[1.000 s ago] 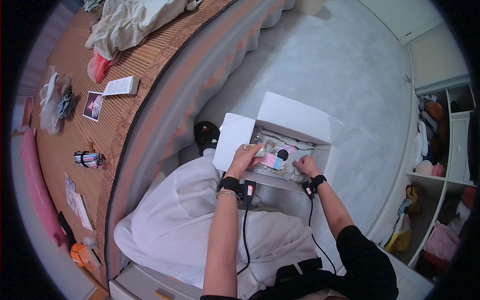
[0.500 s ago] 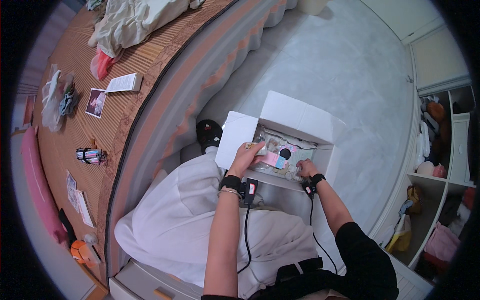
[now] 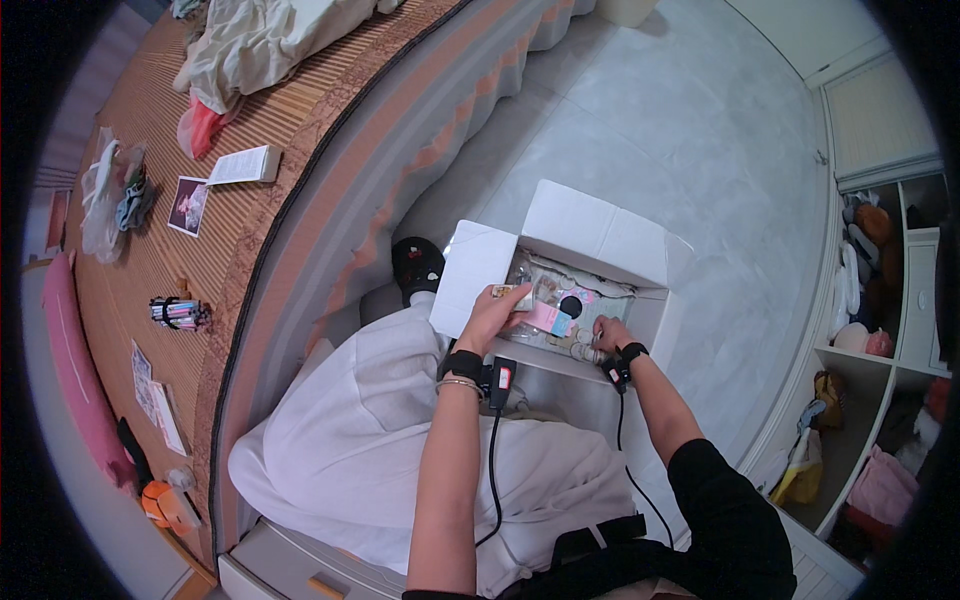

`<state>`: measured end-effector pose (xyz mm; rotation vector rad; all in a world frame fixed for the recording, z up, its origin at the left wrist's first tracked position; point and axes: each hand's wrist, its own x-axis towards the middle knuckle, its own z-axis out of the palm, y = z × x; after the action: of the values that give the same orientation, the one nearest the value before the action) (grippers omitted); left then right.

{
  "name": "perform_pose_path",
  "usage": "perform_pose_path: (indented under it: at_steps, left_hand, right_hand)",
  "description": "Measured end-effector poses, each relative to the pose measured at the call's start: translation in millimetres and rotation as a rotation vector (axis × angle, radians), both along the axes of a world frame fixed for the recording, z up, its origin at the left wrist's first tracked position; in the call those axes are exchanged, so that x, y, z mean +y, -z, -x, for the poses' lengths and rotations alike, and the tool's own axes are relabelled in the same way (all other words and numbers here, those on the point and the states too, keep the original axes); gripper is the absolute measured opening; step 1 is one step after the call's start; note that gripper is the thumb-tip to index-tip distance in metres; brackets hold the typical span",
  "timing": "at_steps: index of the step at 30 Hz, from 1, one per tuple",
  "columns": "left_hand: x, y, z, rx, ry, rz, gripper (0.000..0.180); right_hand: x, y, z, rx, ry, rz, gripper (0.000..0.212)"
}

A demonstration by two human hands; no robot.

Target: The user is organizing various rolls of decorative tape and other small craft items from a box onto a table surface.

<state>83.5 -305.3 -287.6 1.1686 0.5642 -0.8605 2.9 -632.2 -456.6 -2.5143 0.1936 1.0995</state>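
Note:
An open white cardboard box (image 3: 648,320) stands on the floor before me, its flaps folded outward. My left hand (image 3: 490,316) is over its left side, closed on a small pale item with a yellowish pattern (image 3: 514,293); its kind is not clear. Inside the right part of the box, my right hand (image 3: 608,334) has its fingers curled down; what they hold, if anything, is hidden. Small rolls, perhaps of tape (image 3: 583,351), lie beside these fingers. Between the hands are a pink and blue packet (image 3: 549,319) and a round black piece (image 3: 570,306) with a pink edge.
On the left is a bed with a ribbed mat (image 3: 150,270), bearing a banded bundle of pens (image 3: 180,313), a photo card (image 3: 188,206), a white box (image 3: 245,165) and a plastic bag (image 3: 103,200). Open shelves (image 3: 860,370) with clothes stand at right. Cables hang from both wrists.
My right hand has shifted very slightly inside the box, with its fingers still curled. The left hand keeps its place and its hold on the small pale item.

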Motion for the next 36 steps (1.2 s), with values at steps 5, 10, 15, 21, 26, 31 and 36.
perform_pose_path:
  at_steps: [5,10,15,21,26,31,36]
  left_hand:
    - [-7,-5,0,-0.008,-0.059,-0.004,0.039]
    - [-2,-4,0,-0.001,-0.025,-0.006,0.038]
    - [-1,-3,1,-0.006,-0.004,-0.043,0.037]
    - [-2,-2,-1,-0.030,0.029,-0.015,0.036]
    - [1,-7,2,-0.012,-0.006,-0.034,0.037]
    - [-5,-3,-2,-0.011,0.001,-0.039,0.039]
    - [0,-8,2,-0.007,-0.018,-0.042,0.041]
  right_hand:
    - [-7,-5,-1,-0.131,-0.060,0.044,0.040]
    - [-10,-17,-8,-0.094,-0.038,-0.106,0.033]
    - [-2,-23,4,0.195,-0.155,-0.089,0.045]
    - [0,-25,7,0.223,-0.126,-0.015,0.048]
    - [11,-31,3,0.315,-0.152,-0.003,0.047]
    - [0,-26,3,0.365,-0.176,-0.036,0.047]
    - [11,-33,2,0.358,-0.219,-0.061,0.045]
